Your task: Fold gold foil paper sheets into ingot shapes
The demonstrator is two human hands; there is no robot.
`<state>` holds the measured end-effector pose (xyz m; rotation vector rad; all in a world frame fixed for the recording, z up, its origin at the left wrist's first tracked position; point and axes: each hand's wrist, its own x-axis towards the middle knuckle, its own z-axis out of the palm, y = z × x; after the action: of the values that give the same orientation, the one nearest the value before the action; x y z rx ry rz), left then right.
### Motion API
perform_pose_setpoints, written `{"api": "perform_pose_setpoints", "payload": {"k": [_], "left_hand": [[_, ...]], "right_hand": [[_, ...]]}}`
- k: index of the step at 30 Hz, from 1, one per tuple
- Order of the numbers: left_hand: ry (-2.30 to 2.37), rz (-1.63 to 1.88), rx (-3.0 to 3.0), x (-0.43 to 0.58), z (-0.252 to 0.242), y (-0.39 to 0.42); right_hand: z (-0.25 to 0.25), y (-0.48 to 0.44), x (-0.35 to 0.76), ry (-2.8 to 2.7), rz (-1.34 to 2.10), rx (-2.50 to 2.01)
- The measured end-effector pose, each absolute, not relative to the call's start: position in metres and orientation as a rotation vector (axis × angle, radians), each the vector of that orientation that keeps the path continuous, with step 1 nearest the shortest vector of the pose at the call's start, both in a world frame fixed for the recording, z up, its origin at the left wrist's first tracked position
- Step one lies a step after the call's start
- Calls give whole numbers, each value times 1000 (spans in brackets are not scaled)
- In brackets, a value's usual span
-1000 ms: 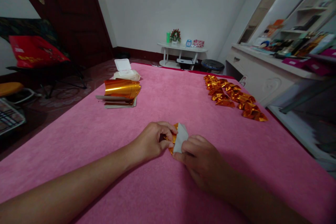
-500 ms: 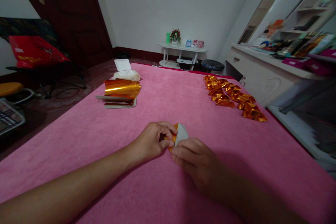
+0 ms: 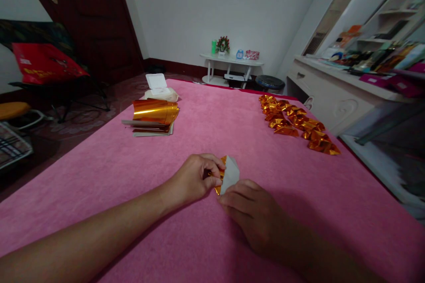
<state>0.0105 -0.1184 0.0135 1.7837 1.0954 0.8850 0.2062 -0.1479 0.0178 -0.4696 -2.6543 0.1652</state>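
A partly folded piece of gold foil paper (image 3: pixel 231 174) rests on the pink cloth, its grey back showing on the right and shiny gold on the left. My left hand (image 3: pixel 199 174) pinches its left side between thumb and fingers. The fingers of my right hand (image 3: pixel 245 203) are closed on its lower right edge; the fingertips are partly hidden. Farther off at the left lies a stack of gold foil sheets (image 3: pixel 154 112), curled on top. Rows of folded gold foil pieces (image 3: pixel 292 117) sit at the far right.
A pink cloth (image 3: pixel 212 119) covers the surface. Behind the sheets is an open white-lidded pack (image 3: pixel 157 84). A small white table (image 3: pixel 229 59) with a potted plant stands by the wall. A cluttered white dresser (image 3: pixel 332 88) is at right, a chair with a red bag (image 3: pixel 46 64) at left.
My right hand has slid slightly down along the edge of the foil paper, and more of the grey back shows. My left hand keeps its pinch.
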Motion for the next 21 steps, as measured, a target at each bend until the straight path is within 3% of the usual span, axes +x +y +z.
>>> {"api": "perform_pose_setpoints", "payload": {"k": [15,21], "left_hand": [[977,886,1883,2,6,-106],[949,854,2263,-2,12,-112]], "right_hand": [[16,-151,205,-2661,190,-520],[16,-151,205,-2653,236,-528]]}}
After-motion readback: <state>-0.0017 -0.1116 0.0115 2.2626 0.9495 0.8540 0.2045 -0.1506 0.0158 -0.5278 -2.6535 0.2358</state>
